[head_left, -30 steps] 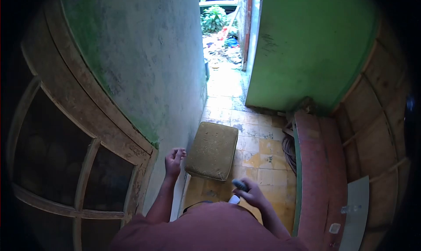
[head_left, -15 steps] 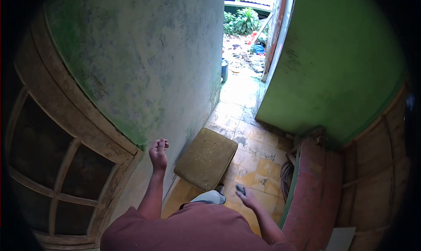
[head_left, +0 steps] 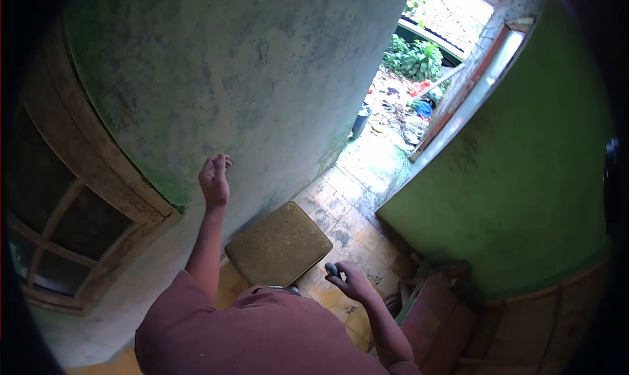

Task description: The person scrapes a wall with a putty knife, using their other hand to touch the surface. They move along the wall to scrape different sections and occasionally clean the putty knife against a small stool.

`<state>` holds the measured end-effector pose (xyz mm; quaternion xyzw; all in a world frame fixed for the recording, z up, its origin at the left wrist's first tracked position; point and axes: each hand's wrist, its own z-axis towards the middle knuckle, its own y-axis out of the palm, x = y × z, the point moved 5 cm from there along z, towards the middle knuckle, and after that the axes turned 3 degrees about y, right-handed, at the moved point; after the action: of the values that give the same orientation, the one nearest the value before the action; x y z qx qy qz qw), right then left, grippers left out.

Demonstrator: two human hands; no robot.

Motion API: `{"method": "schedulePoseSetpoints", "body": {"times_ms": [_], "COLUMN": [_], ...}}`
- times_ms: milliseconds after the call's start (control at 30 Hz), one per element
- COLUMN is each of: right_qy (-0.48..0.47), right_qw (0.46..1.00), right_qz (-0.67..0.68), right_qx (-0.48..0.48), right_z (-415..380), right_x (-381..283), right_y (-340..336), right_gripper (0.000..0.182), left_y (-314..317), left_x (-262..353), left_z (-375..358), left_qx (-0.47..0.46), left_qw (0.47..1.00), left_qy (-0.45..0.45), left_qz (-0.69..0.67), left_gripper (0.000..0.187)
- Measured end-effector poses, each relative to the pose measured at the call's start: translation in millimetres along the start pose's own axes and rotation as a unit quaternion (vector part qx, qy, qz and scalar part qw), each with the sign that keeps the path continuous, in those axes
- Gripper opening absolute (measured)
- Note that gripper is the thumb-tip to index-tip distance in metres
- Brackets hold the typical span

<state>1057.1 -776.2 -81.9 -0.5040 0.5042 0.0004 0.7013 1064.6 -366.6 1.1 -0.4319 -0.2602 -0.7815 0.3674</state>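
My left hand [head_left: 215,182] is raised in front of the stained wall [head_left: 249,100], its fingers curled together. Whatever may be between them is too small or hidden to make out. In my right hand [head_left: 354,282], held low to the right, is a small dark grey rounded object [head_left: 332,269], gripped between thumb and fingers. Below and between both hands, a worn brown padded stool [head_left: 278,244] stands on the floor beside the wall, its square top flecked with pale specks.
A wooden-framed window [head_left: 105,208] is on the left. Ahead, an open doorway leads out to plants [head_left: 416,59] and scattered litter. A green wall panel [head_left: 517,159] stands on the right, with a reddish board [head_left: 436,316] below it. Tiles [head_left: 354,234] cover the floor.
The view has tilted and turned. My left hand is higher against the wall, and my right hand has lifted with the dark grey object still in it.
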Motion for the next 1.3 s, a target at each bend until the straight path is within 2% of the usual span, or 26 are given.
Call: {"method": "schedulePoseSetpoints", "body": {"times_ms": [67, 133, 233, 267, 333, 400, 433, 467, 533, 567, 600, 667, 700, 733, 800, 833, 867, 967, 1067, 1100, 1133, 1167, 1200, 1267, 1300], "right_qy": [-0.025, 0.018, -0.115, -0.113, -0.086, -0.104, -0.082, -0.086, -0.043, -0.009, 0.027, 0.07, 0.116, 0.101, 0.066, 0.071, 0.067, 0.081, 0.07, 0.093, 0.09, 0.08, 0.072, 0.064, 0.055], "right_qw": [0.999, 0.995, 0.989, 0.985, 0.957, 0.849, 0.815, 0.813, 0.795, 0.814, 0.796, 0.782, 0.772, 0.789, 0.826, 0.817, 0.817, 0.809, 0.812, 0.794, 0.792, 0.815, 0.838, 0.843, 0.842], "right_qz": [0.032, 0.094, 0.073, 0.084, 0.219, 0.493, 0.554, 0.561, 0.605, 0.578, 0.599, 0.599, 0.602, 0.578, 0.517, 0.52, 0.518, 0.528, 0.532, 0.561, 0.57, 0.545, 0.516, 0.515, 0.513], "right_qx": [0.035, -0.003, 0.061, 0.094, 0.172, 0.16, 0.15, 0.132, -0.017, -0.051, -0.08, -0.159, -0.168, -0.183, -0.216, -0.239, -0.243, -0.245, -0.228, -0.215, -0.198, -0.18, -0.162, -0.142, -0.156], "right_z": [22.3, 41.8, 66.9, 74.0, 83.1, 102.0, 110.2, 117.5, 130.9, 135.0, 139.5, 146.7, 146.2, 148.5, 154.9, 157.0, 161.6, 178.3, 199.8, 205.7, 211.2, 218.4, 224.8, 234.3, 237.8], "right_x": [-13.4, -36.4, -50.8, -45.1, -26.2, 22.9, 26.1, 31.5, 38.8, 42.6, 44.2, 48.4, 40.9, 35.2, 23.6, 15.3, 11.3, 1.3, -16.0, -26.4, -48.4, -60.1, -69.6, -83.5, -91.1], "right_y": [-38.7, -76.2, -136.9, -155.6, -186.6, -190.1, -189.7, -191.1, -169.4, -157.0, -143.1, -115.7, -106.6, -99.6, -88.9, -86.8, -83.5, -66.0, -46.0, -38.4, -22.1, -14.5, -6.4, 15.1, 24.8], "right_gripper": [0.026, 0.025, 0.028, 0.028, 0.031, 0.04, 0.05, 0.05, 0.054, 0.055, 0.059, 0.052, 0.042, 0.031, 0.024, 0.017, 0.017, 0.022, 0.02, 0.012, 0.012, 0.011, 0.014, 0.021, 0.02], "left_y": [2.4, 3.6, 2.4, -4.4, -21.9, -37.7, -45.6, -48.2, -58.0, -57.7, -62.1, -65.2, -68.3, -72.3, -81.7, -86.6, -91.0, -93.2, -98.2, -96.1, -104.5, -103.5, -109.5, -114.1, -120.3], "left_x": [2.7, 1.4, -7.3, -8.1, -2.6, 14.9, 21.1, 27.3, 44.7, 56.9, 67.3, 86.1, 98.9, 107.9, 124.7, 130.3, 135.1, 148.0, 165.5, 176.6, 185.9, 192.2, 195.6, 190.1, 185.4], "left_z": [0.3, -9.1, -22.5, -27.2, -42.3, -55.9, -64.5, -72.7, -85.5, -90.3, -94.0, -96.3, -96.5, -95.0, -86.5, -80.3, -73.8, -40.7, 7.0, 24.7, 56.2, 77.7, 97.6, 125.1, 135.6], "left_qx": [0.037, 0.06, 0.069, 0.092, 0.131, 0.199, 0.228, 0.242, 0.262, 0.271, 0.275, 0.274, 0.273, 0.28, 0.278, 0.268, 0.273, 0.203, 0.123, 0.098, 0.057, 0.025, 0.025, -0.005, -0.004], "left_qw": [0.999, 0.998, 0.996, 0.994, 0.988, 0.975, 0.969, 0.965, 0.953, 0.949, 0.945, 0.943, 0.938, 0.935, 0.927, 0.93, 0.928, 0.927, 0.862, 0.831, 0.785, 0.732, 0.735, 0.648, 0.655], "left_qy": [0.013, -0.005, -0.013, -0.019, -0.031, -0.016, -0.014, -0.009, -0.006, -0.006, -0.006, 0.045, 0.051, 0.049, 0.079, 0.096, 0.099, 0.142, 0.241, 0.288, 0.339, 0.384, 0.391, 0.424, 0.427], "left_qz": [0.009, 0.028, 0.048, 0.056, 0.079, 0.092, 0.095, 0.106, 0.149, 0.164, 0.178, 0.183, 0.208, 0.21, 0.237, 0.234, 0.235, 0.282, 0.429, 0.466, 0.515, 0.562, 0.553, 0.632, 0.624], "left_gripper": [0.026, 0.026, 0.026, 0.026, 0.027, 0.026, 0.026, 0.026, 0.025, 0.025, 0.025, 0.025, 0.025, 0.025, 0.025, 0.025, 0.025, 0.022, 0.015, 0.014, 0.02, 0.026, 0.026, 0.044, 0.044]}}
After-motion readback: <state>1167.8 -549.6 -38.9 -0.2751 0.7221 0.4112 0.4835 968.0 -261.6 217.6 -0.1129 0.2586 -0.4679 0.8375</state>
